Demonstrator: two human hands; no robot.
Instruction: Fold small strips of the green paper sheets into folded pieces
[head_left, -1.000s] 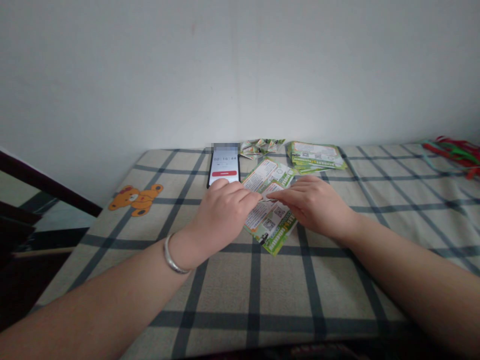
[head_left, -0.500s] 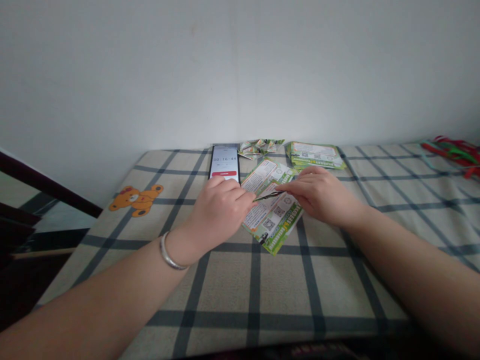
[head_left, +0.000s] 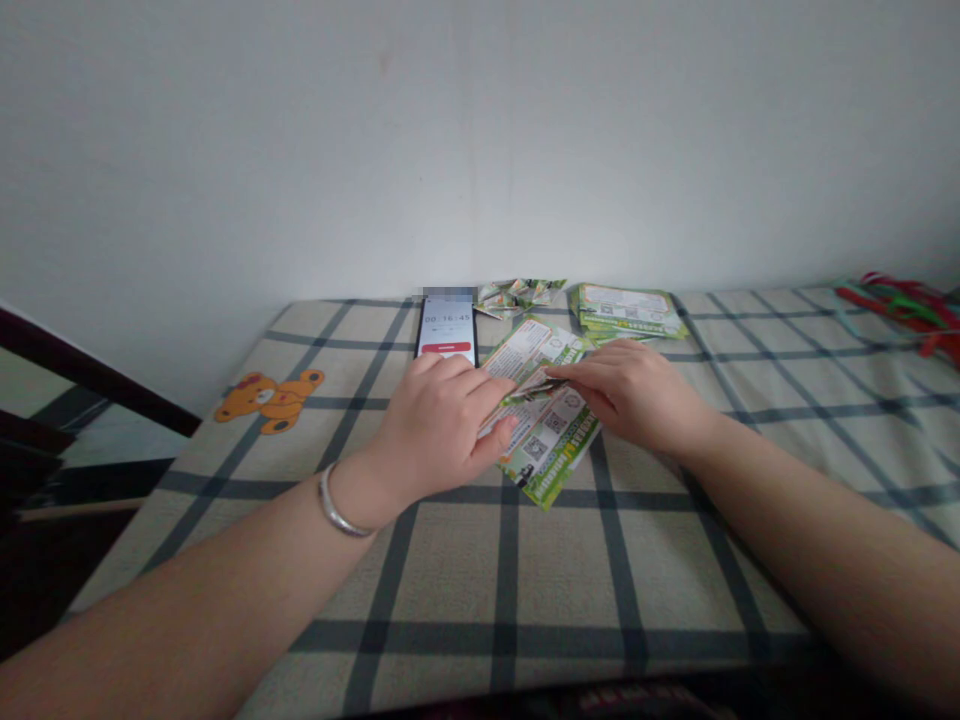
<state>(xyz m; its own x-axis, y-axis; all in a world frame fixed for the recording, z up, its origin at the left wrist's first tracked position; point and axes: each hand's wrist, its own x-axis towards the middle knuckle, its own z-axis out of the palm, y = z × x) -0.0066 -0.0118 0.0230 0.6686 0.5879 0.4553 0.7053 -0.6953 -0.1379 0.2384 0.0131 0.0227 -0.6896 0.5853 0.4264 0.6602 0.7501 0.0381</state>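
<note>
A narrow folded flyer point(head_left: 534, 389) in green and white is between my two hands, just over a flat printed flyer point(head_left: 556, 468) that lies at a slant on the table. At its left end are the bent fingers of my left hand point(head_left: 442, 420), whose thumb stands a little apart below them. My right hand point(head_left: 637, 395) pinches the other end between thumb and fingers. Both hands rest low over the flat flyer and cover parts of its edges. A silver bangle point(head_left: 339, 503) circles my left wrist.
Behind my left hand lies a phone point(head_left: 448, 322) with a running timer. Several folded paper pieces point(head_left: 521, 295) sit beside it, then a stack of flyers point(head_left: 630, 308). A bear picture point(head_left: 271, 400) is at the left, a red and green bundle point(head_left: 907, 315) far right. A wall point(head_left: 480, 140) rises behind.
My left thumb has moved away from its fingers. The folded flyer has tilted, so more of its printed face shows. My right hand has shifted slightly.
</note>
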